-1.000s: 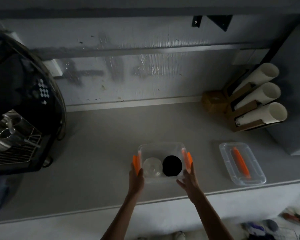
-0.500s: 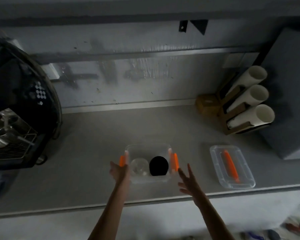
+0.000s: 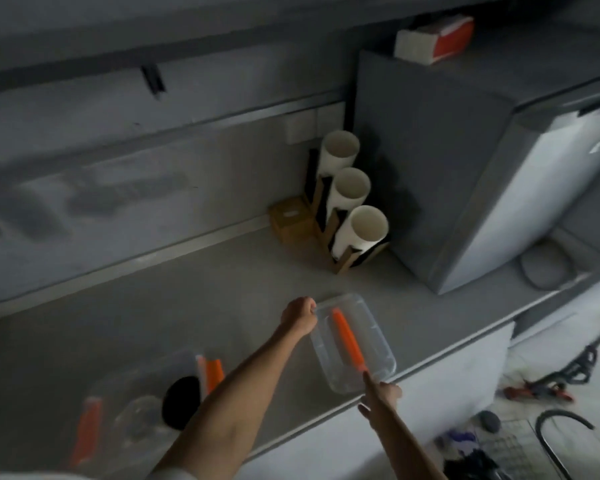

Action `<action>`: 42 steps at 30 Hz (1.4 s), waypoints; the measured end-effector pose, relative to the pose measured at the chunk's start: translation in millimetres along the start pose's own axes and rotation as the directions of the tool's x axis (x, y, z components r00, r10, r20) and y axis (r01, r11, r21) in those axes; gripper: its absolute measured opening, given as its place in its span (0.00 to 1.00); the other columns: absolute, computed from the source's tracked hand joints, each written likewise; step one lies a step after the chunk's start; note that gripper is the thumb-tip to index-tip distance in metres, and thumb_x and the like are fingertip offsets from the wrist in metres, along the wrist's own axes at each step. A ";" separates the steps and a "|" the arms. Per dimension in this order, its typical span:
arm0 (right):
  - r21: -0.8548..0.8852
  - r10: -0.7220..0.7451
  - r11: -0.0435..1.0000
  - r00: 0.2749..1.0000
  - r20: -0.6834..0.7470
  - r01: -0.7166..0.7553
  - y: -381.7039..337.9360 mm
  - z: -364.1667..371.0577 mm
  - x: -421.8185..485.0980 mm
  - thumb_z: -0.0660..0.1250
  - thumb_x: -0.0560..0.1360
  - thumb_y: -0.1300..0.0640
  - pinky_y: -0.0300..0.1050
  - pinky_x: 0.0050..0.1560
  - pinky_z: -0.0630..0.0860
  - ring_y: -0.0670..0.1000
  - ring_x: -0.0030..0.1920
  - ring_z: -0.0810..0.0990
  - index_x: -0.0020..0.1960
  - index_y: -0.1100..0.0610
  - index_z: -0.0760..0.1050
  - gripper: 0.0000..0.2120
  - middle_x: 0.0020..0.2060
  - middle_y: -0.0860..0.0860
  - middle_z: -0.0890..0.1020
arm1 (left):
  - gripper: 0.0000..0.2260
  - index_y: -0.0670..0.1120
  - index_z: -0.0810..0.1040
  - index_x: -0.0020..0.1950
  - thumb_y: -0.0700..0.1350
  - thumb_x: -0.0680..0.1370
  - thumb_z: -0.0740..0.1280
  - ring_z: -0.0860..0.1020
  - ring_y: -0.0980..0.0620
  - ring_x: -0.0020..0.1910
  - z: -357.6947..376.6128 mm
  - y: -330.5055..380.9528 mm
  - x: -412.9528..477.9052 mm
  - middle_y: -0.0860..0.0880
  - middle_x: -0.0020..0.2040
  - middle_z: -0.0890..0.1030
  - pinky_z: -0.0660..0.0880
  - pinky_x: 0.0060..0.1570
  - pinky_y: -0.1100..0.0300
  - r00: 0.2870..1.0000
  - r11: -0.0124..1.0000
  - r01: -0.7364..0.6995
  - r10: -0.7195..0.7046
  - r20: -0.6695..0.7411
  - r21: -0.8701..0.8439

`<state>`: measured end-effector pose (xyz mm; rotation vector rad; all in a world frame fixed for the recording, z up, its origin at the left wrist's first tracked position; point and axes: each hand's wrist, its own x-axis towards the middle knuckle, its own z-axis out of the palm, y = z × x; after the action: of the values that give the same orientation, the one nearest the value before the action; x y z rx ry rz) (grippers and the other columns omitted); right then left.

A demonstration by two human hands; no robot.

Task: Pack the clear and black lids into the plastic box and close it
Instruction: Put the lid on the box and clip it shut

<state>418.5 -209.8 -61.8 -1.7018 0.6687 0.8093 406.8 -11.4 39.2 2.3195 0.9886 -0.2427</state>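
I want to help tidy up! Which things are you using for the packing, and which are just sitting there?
Part of the job:
- plastic box
- black lid and clear lid inside it
- box cover with its orange handle
- left hand and right hand at the cover's ends

Just lying about:
- three white tubes in a wooden rack
- small brown box
- grey cabinet

Clear glossy plastic box cover (image 3: 371, 344) (orange plastic handle), matt grey smooth countertop (image 3: 194, 306), white matt paper cup stacks (image 3: 347, 199), brown wooden rack (image 3: 343, 263).
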 end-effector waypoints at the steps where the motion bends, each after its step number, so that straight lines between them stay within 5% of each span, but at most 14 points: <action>1: -0.010 0.021 1.000 1.000 0.017 -0.021 1.9 -5.4 13.3 0.73 0.73 0.51 0.55 0.43 0.82 0.58 0.40 0.77 0.58 0.64 0.68 0.23 0.42 0.61 0.75 | 0.16 0.42 0.75 0.65 0.39 0.78 0.59 0.75 0.42 0.66 11.4 12.9 16.7 0.41 0.66 0.77 0.73 0.65 0.52 0.999 0.999 -0.010 0.008 0.047 0.031; 4: -0.038 -0.001 0.999 0.992 0.125 0.006 2.7 -17.1 23.9 0.73 0.73 0.53 0.49 0.38 0.80 0.56 0.40 0.77 0.56 0.65 0.71 0.21 0.43 0.60 0.74 | 0.23 0.40 0.65 0.74 0.47 0.80 0.61 0.67 0.40 0.72 26.7 27.0 42.7 0.39 0.73 0.68 0.66 0.71 0.50 0.993 0.995 0.019 -0.030 0.115 0.093; 10: 0.158 0.036 0.985 0.980 0.196 -0.068 20.8 -55.4 21.7 0.65 0.78 0.66 0.50 0.42 0.77 0.56 0.38 0.77 0.66 0.58 0.66 0.18 0.44 0.60 0.77 | 0.24 0.39 0.63 0.73 0.52 0.81 0.58 0.61 0.40 0.74 84.1 25.6 14.2 0.39 0.74 0.63 0.63 0.72 0.47 0.989 0.980 0.032 -0.059 0.133 0.197; 17: 0.107 0.003 0.994 0.986 0.164 -0.021 25.5 -78.9 4.8 0.57 0.81 0.67 0.47 0.39 0.71 0.57 0.43 0.76 0.76 0.57 0.58 0.25 0.60 0.68 0.76 | 0.24 0.37 0.69 0.66 0.54 0.79 0.64 0.73 0.38 0.66 60.9 -3.1 -36.8 0.36 0.67 0.73 0.72 0.64 0.49 0.986 0.994 0.104 -0.108 0.129 0.033; 21: -0.023 -0.172 0.984 0.973 0.152 0.178 19.1 -57.4 -6.9 0.60 0.78 0.69 0.42 0.35 0.65 0.52 0.31 0.70 0.66 0.65 0.70 0.17 0.37 0.60 0.75 | 0.23 0.36 0.66 0.68 0.50 0.80 0.63 0.72 0.37 0.66 29.4 -30.8 -57.0 0.35 0.67 0.72 0.71 0.63 0.49 0.991 0.995 0.104 -0.104 0.085 -0.002; 24: -0.148 -0.377 0.908 0.918 0.124 0.393 8.0 -30.7 -30.1 0.62 0.76 0.67 0.47 0.32 0.63 0.53 0.30 0.67 0.53 0.69 0.77 0.09 0.28 0.58 0.72 | 0.21 0.39 0.65 0.68 0.49 0.80 0.62 0.72 0.37 0.66 -0.8 -63.4 -78.4 0.36 0.68 0.71 0.71 0.64 0.48 0.997 0.996 0.083 -0.083 0.009 -0.019; 30: -0.277 -0.639 0.695 0.747 0.184 0.663 -4.1 41.4 -106.6 0.59 0.78 0.41 0.45 0.36 0.70 0.55 0.35 0.78 0.49 0.50 0.82 0.17 0.34 0.54 0.82 | 0.25 0.47 0.61 0.75 0.52 0.80 0.61 0.76 0.39 0.63 -66.3 -153.0 -135.4 0.40 0.68 0.72 0.73 0.63 0.46 0.988 0.992 0.068 -0.082 -0.128 -0.111; 34: -0.184 -0.734 0.578 0.605 0.309 0.795 10.0 101.6 -157.1 0.64 0.77 0.50 0.45 0.40 0.71 0.49 0.38 0.75 0.63 0.46 0.78 0.15 0.40 0.48 0.79 | 0.29 0.46 0.56 0.77 0.53 0.80 0.61 0.70 0.40 0.70 -103.0 -216.9 -173.8 0.39 0.73 0.68 0.68 0.68 0.47 0.966 0.966 0.096 -0.149 -0.212 -0.240; 38: -0.117 -0.783 0.502 0.508 0.358 0.857 33.0 151.1 -199.6 0.63 0.80 0.54 0.32 0.28 0.71 0.42 0.28 0.77 0.71 0.50 0.72 0.20 0.48 0.51 0.83 | 0.26 0.45 0.56 0.77 0.51 0.81 0.58 0.70 0.42 0.70 -129.0 -270.3 -208.8 0.40 0.73 0.68 0.68 0.69 0.49 0.924 0.911 0.075 -0.216 -0.316 -0.406; 42: -0.120 -0.830 0.409 0.424 0.362 0.905 55.8 180.1 -241.5 0.60 0.81 0.48 0.29 0.26 0.72 0.39 0.28 0.79 0.72 0.48 0.71 0.20 0.40 0.55 0.84 | 0.22 0.44 0.61 0.76 0.49 0.82 0.57 0.75 0.42 0.65 -137.0 -305.8 -243.7 0.41 0.70 0.74 0.73 0.64 0.50 0.846 0.844 0.000 -0.286 -0.449 -0.537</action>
<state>195.2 -41.9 63.8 -1.8446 -0.6109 0.3100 10.3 90.6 103.4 1.8193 1.3017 0.5680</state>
